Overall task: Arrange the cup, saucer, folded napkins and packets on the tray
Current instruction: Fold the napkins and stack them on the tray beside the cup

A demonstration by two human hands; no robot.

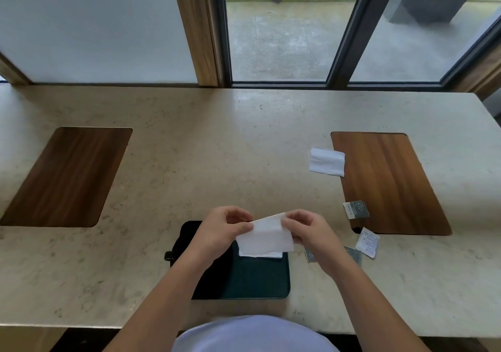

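From the head camera, the person sits at a pale stone counter (189,140) that faces a window. Both bare forearms reach forward over a dark tray (257,278) that lies flat on the counter directly in front of the body.

The left hand (225,229) and the right hand (306,229) hold one white napkin (264,239) between them, lifted above the far part of the tray. The left hand's fingers are curled and pinch the napkin's left upper corner; the right hand's fingers are curled and pinch its right upper corner. The napkin hangs down from the two grips, and its top edge looks partly folded over.

A second napkin (326,161) lies folded on the counter further away to the right, its right edge overlapping the left rim of a wooden inlay (390,183). Near the inlay's near left corner lie small packets: a grey one (356,209) on the inlay's edge, a white one (368,242) just below it, and two grey ones partly hidden behind the right forearm, one (310,255) on its left and one (353,254) on its right. A matching wooden panel (67,175) is set into the counter on the far left.

No cup or saucer can be made out in this view.
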